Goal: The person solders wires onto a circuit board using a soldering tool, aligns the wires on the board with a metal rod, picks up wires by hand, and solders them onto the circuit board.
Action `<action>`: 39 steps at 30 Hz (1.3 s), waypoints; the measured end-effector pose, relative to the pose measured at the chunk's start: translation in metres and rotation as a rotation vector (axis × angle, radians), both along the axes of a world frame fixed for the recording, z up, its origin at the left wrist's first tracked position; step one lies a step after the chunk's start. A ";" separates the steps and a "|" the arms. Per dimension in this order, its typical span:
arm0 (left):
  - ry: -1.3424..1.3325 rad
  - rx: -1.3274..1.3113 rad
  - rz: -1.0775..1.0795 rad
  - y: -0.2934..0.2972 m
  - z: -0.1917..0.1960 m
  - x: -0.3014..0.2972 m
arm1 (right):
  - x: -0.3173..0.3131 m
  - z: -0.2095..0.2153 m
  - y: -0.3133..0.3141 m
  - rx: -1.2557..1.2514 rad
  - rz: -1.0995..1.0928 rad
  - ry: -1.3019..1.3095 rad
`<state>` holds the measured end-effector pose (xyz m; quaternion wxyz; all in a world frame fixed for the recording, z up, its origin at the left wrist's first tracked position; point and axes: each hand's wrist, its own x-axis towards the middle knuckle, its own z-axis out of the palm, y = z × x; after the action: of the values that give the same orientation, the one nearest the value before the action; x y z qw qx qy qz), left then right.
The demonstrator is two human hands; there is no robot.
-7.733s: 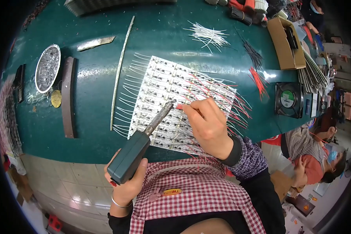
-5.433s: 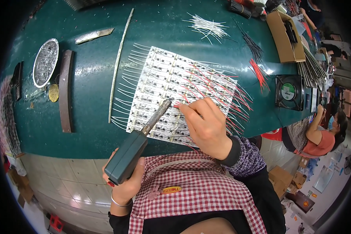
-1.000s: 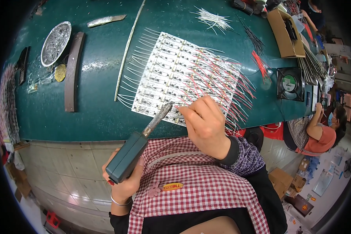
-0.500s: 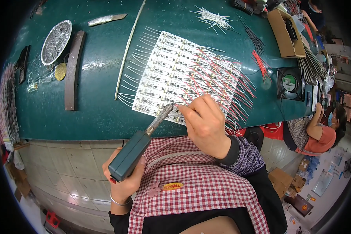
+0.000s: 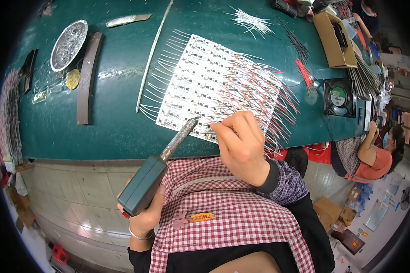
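Gripping an iron (image 5: 145, 183) in the left hand (image 5: 148, 216), near-left of the board (image 5: 190, 81), and pinching with the right hand (image 5: 243, 144) over its near side, impossible to tell on what.

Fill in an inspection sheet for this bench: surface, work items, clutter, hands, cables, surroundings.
Surface: green tabletop, shiny.
Work items: white circuit-board panel, set askew; soldering iron, its tip at the panel, contact unclear.
Clutter: oval dish of silvery scraps, brown strip, black fan, cardboard box.
Hands: left hand grips the iron; right hand pinches over the panel, its hold unclear.
Cables: loose white bundle, black bundle, red bundle; iron's cord: nothing seen.
Surroundings: co-worker at right; tiled floor.
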<state>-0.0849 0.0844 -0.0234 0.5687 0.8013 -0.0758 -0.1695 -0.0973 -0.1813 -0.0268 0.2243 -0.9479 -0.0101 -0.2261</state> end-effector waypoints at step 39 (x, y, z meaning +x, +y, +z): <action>-0.057 0.045 0.006 -0.008 0.000 0.001 | -0.004 -0.006 0.004 -0.007 0.008 0.032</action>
<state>-0.0843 0.0766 -0.0238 0.5486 0.8186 -0.0859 -0.1468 -0.1012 -0.1769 -0.0332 0.2219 -0.9521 -0.0113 -0.2101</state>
